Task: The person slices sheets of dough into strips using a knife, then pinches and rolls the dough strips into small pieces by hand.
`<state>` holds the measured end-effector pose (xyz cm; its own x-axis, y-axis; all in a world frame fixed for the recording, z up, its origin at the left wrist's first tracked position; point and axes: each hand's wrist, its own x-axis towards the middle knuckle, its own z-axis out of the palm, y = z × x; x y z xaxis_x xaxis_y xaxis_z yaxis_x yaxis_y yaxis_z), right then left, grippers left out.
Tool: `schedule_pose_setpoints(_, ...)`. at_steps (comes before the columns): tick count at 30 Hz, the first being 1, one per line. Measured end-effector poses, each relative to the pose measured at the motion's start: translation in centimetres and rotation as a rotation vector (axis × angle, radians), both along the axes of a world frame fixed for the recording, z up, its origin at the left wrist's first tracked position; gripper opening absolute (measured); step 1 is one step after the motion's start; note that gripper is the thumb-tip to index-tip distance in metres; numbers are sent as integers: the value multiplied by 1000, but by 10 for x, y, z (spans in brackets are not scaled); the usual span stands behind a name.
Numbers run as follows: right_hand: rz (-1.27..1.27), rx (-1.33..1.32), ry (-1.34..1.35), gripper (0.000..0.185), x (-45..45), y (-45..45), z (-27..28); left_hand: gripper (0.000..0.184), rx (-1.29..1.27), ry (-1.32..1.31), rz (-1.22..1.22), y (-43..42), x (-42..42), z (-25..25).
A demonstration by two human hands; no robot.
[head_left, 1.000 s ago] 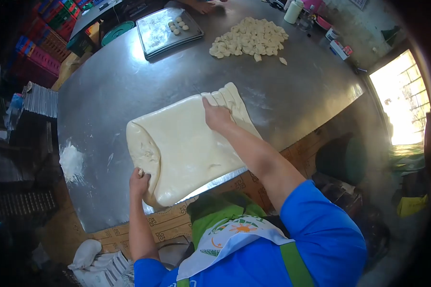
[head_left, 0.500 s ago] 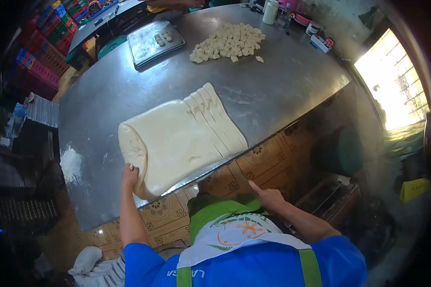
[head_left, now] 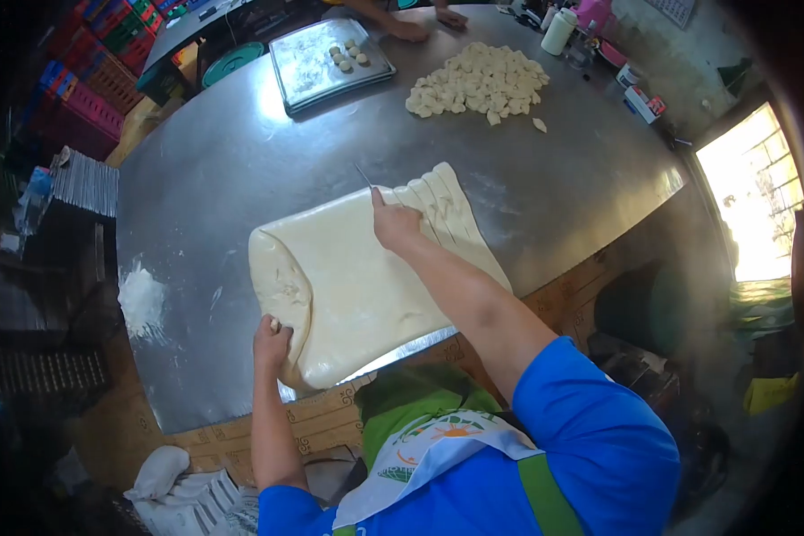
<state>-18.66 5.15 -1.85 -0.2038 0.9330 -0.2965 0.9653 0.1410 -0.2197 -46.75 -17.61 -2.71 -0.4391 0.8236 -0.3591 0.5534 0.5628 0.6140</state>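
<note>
A broad slab of pale dough [head_left: 357,277] lies on the metal table, its left end folded over. Several parallel cuts run through the dough strips [head_left: 451,210] at its right end. My right hand [head_left: 395,223] is closed on a knife [head_left: 364,174], whose thin blade points away over the slab's far edge, left of the cut strips. At the folded near-left edge, my left hand [head_left: 272,341] is closed, with a small pale piece of dough [head_left: 275,325] showing at its fingers.
Farther back are a heap of dough pieces [head_left: 482,82] and a metal tray [head_left: 308,71] with several small dough balls. Another person's hand [head_left: 408,32] rests at the far edge. White flour [head_left: 141,302] lies at left; a white bottle [head_left: 559,32] stands back right.
My right hand has swung from beside the near table edge up and across the slab to its far edge, with the knife now visible. My left hand stays at the fold.
</note>
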Motion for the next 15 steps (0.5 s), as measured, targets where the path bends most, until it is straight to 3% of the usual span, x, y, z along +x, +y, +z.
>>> schedule_pose_setpoints(5, 73, -48, 236, 65, 67, -103, 18, 29, -20, -22, -5, 2, -13, -21)
schedule_pose_setpoints(9, 110, -73, 217, 72, 140, -224, 13, 32, 73, 204, -66, -1, -2, -15)
schedule_pose_setpoints(11, 146, -313, 88, 76, 169, -267, 53, 35, 84, 202, -67, -4, -1, -16)
schedule_pose_setpoints(15, 255, -426, 10, 76, 236, -320, 60, 40, 98, 275, -63, -4, -1, -25)
